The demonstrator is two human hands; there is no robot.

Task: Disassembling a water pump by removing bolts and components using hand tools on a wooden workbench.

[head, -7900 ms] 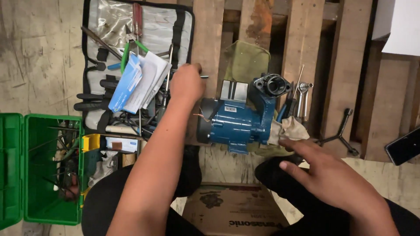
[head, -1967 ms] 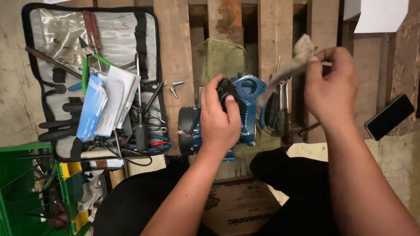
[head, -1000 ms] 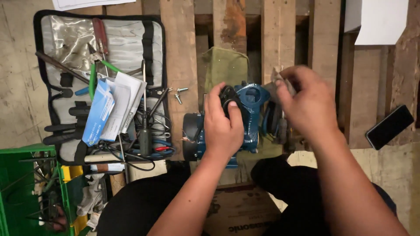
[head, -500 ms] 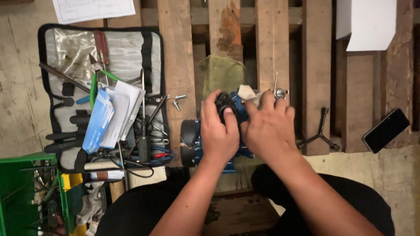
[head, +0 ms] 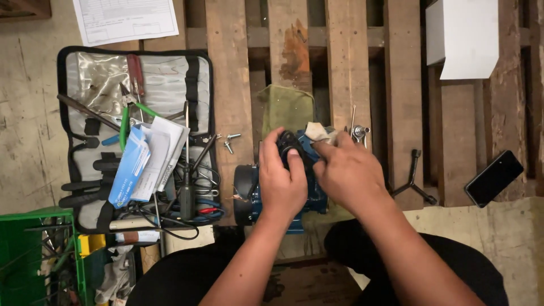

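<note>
Presently logged, largest item first:

1. Wooden pallet (head: 232,85): slatted work surface with gaps between the boards; small parts could drop through these.
2. Open tool roll (head: 90,73): grey with black edging, lying left of the work; holds pliers, screwdrivers and a stack of papers (head: 141,161).
3. Green crate (head: 34,255): bottom left corner, tools inside, well apart from the work.
4. Blue pump motor (head: 309,195): lying on the pallet just ahead of the person's lap, black end cap to the left, mostly covered by both hands.
5. Olive cloth (head: 286,107): spread on the boards just beyond the motor.
6. White box (head: 462,34): top right, well apart.
7. Left hand (head: 283,181): curled over the motor's top, fingers gripping the dark fitting. Judged: a firm hold is needed so the body does not roll.
8. Right hand (head: 348,173): fingers pressed together on a pale rag (head: 318,133) against the housing. Judged: short, steady wiping strokes, rag kept clear of the opening.
9. Black phone (head: 494,177): right edge, near a slat gap.
10. Three-arm wrench (head: 416,181): just right of the right hand; may catch the wrist.
11. Loose bolts (head: 228,141): between tool roll and motor, near a gap.
</note>
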